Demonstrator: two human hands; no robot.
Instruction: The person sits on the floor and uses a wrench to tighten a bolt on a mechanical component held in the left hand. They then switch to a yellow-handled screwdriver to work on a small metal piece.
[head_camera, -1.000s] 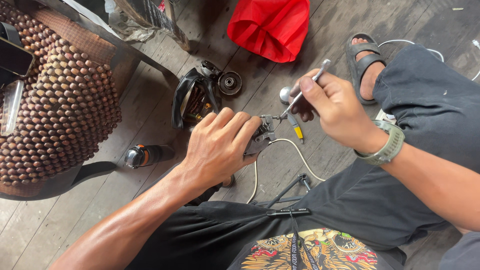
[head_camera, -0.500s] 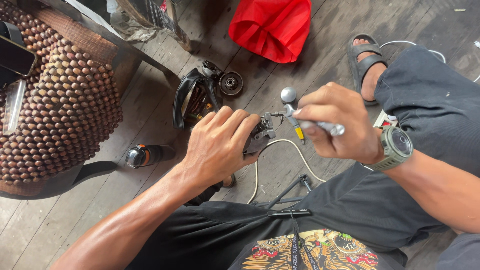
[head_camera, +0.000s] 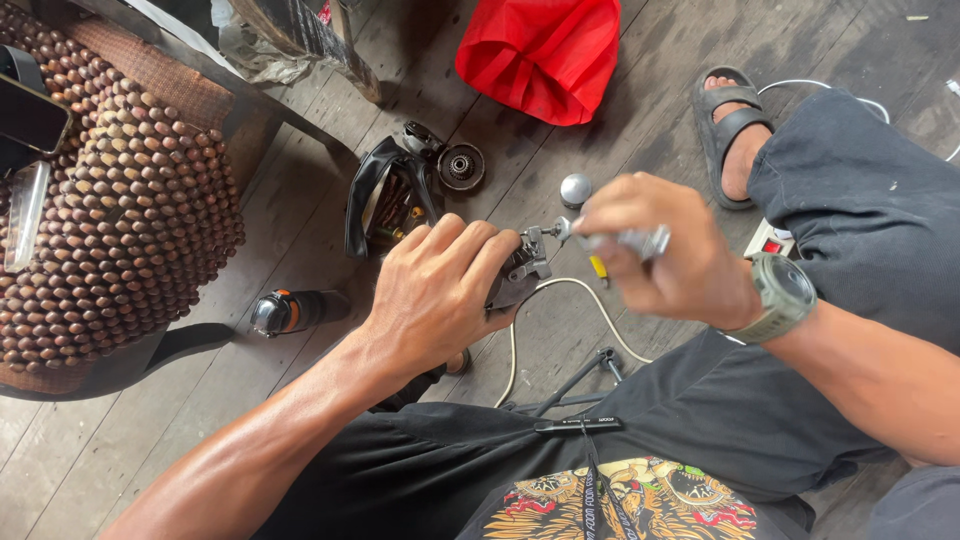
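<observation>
My left hand (head_camera: 440, 290) is closed over a small grey metal mechanical part (head_camera: 522, 270) and holds it just above the wooden floor. My right hand (head_camera: 660, 255) grips a silver metal tool (head_camera: 625, 238) whose tip meets the part's top right corner. The right hand is blurred. A white cable (head_camera: 560, 310) runs down from under the part. A green watch (head_camera: 782, 295) sits on my right wrist.
A black tool pouch (head_camera: 385, 195) with a round gear (head_camera: 461, 167) lies beyond the hands, next to a silver cap (head_camera: 576, 190). A red bag (head_camera: 545, 55) lies farther off. A wooden bead seat cover (head_camera: 110, 220), a dark bottle (head_camera: 295, 312), my sandalled foot (head_camera: 735, 130).
My right hand has turned over and swung the silver tool from pointing up-right to lying nearly level at the part. The left hand has kept its hold.
</observation>
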